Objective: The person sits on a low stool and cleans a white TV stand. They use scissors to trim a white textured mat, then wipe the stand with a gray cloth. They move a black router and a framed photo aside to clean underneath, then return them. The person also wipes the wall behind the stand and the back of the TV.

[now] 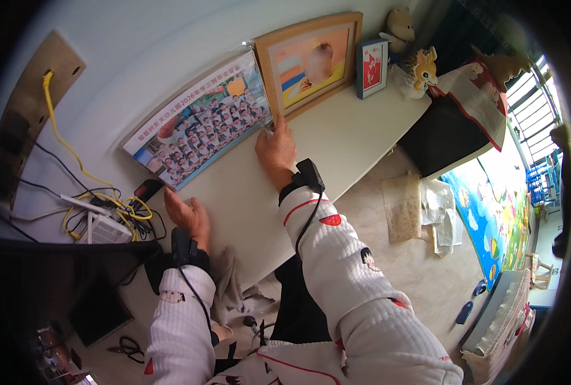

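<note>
A wide group photo [208, 122], wrapped in clear plastic, leans against the wall at the back of a white tabletop [234, 192]. At its lower left corner is my left hand [189, 217], fingertips against the edge and thumb apart. My right hand [277, 149] is at its lower right corner, with the fingers at the side edge and the thumb low in front. The photo sits between both hands. Right beside my right fingers stands a wood-framed picture [311, 61]. A smaller dark-framed picture [372, 67] is further right.
A white router [106, 228] with tangled yellow and black cables lies left of my left hand. Figurines, one a deer-like animal [420, 74], stand at the far right end. A grey cloth [231, 285] hangs near the front edge. A colourful mat [484, 212] covers floor to the right.
</note>
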`<state>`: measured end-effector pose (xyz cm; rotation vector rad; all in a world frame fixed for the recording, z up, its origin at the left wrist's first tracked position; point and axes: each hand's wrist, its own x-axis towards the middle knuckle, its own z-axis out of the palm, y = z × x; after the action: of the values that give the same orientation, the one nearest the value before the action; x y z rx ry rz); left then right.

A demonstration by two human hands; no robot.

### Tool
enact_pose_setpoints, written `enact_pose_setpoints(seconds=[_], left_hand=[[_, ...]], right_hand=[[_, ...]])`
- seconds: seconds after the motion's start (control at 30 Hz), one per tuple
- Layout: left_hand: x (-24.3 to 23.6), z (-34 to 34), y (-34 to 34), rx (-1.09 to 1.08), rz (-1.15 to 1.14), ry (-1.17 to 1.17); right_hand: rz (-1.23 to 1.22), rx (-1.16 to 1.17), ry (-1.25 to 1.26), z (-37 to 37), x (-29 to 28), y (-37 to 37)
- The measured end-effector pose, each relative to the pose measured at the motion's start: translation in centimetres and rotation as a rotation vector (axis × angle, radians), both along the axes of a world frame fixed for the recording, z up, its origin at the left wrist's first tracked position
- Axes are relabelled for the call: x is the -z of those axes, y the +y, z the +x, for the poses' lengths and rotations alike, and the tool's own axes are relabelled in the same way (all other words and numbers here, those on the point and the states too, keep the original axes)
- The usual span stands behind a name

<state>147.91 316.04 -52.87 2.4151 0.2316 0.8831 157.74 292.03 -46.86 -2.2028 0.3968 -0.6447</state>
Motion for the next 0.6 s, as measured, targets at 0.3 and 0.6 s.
enact_pose_setpoints(seconds=[0.3, 0.6], left_hand=[[0.2, 0.3, -0.1, 0.012, -0.094, -0.024], [-10.3, -22.0, 0.6, 0.239, -0.116, 0.05]], right_hand=[[-0.003, -0.38, -0.138, -12.2, 1.3, -1.7], [-0.099, -1.012, -0.152, -29.3, -2.9, 10.2]])
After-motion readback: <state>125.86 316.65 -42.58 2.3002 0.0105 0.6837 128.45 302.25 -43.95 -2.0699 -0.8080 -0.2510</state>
